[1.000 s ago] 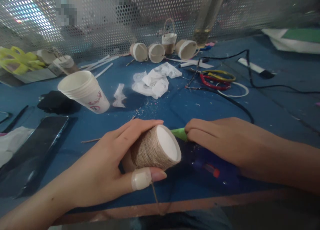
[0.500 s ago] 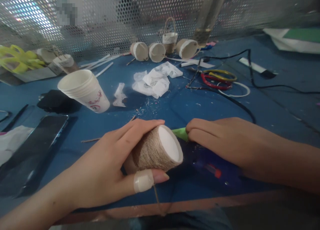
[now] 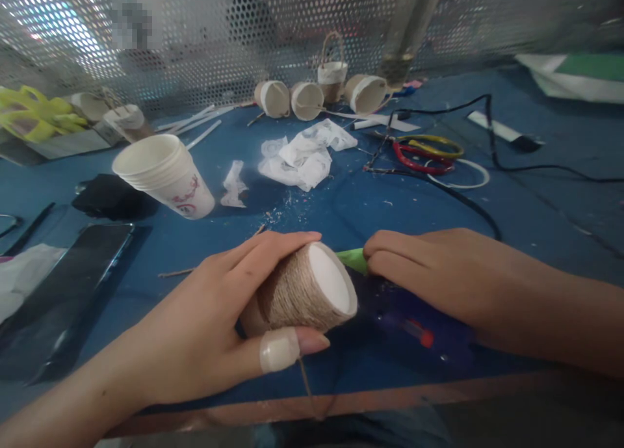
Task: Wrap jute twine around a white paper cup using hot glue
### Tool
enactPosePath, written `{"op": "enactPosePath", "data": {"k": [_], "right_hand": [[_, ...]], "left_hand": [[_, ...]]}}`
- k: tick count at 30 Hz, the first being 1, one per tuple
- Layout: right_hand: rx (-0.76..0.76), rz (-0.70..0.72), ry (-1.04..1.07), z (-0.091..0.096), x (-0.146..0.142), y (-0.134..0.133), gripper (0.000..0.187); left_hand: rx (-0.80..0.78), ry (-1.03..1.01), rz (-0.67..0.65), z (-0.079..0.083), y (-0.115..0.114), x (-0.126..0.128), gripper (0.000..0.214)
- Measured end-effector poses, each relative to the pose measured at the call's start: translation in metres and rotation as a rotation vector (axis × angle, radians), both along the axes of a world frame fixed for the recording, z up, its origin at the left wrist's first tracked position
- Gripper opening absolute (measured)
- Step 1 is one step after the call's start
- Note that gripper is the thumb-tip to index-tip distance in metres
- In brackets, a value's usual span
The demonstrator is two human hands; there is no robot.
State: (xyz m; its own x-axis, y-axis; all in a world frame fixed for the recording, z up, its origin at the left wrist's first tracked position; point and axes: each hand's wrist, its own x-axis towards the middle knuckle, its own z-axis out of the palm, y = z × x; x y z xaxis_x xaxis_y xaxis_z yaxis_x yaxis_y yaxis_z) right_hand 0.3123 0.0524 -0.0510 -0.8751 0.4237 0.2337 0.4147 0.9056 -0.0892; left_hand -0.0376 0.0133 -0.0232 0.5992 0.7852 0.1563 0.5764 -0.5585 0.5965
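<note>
My left hand [image 3: 214, 318] grips a paper cup wrapped in jute twine [image 3: 305, 292], held on its side with the white opening facing right. A plaster covers my thumb, and a loose end of twine [image 3: 308, 389] hangs below it. My right hand [image 3: 429, 272] lies on a purple glue gun [image 3: 414, 324] on the blue table [image 3: 351, 207]. The gun's green nozzle [image 3: 353, 259] points at the cup's rim, close to it.
A stack of paper cups [image 3: 163, 175] lies tilted at the left, by a dark phone [image 3: 73, 285]. Crumpled white paper [image 3: 302, 155] sits mid-table. Scissors [image 3: 424, 152] and a black cable [image 3: 463, 194] lie at the right. Several twine-wrapped cups [image 3: 307, 100] line the perforated screen.
</note>
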Motion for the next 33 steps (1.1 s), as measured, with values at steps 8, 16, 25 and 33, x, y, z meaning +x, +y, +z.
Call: {"op": "enactPosePath", "data": {"k": [8,16,25,33], "right_hand": [[0.004,-0.003,-0.025,0.001,0.0,0.001,0.04],[0.014,0.012,-0.029,0.001,0.0,0.002,0.035],[0.028,0.018,-0.025,0.002,0.0,0.002,0.03],[0.02,0.009,-0.024,0.001,0.0,0.002,0.032]], "left_hand": [[-0.044,-0.014,0.065,0.004,-0.002,0.002,0.078],[-0.098,-0.023,0.145,0.013,-0.006,0.013,0.067],[-0.107,-0.007,0.147,0.015,-0.007,0.014,0.065],[-0.101,-0.003,0.138,0.015,-0.007,0.013,0.063]]}}
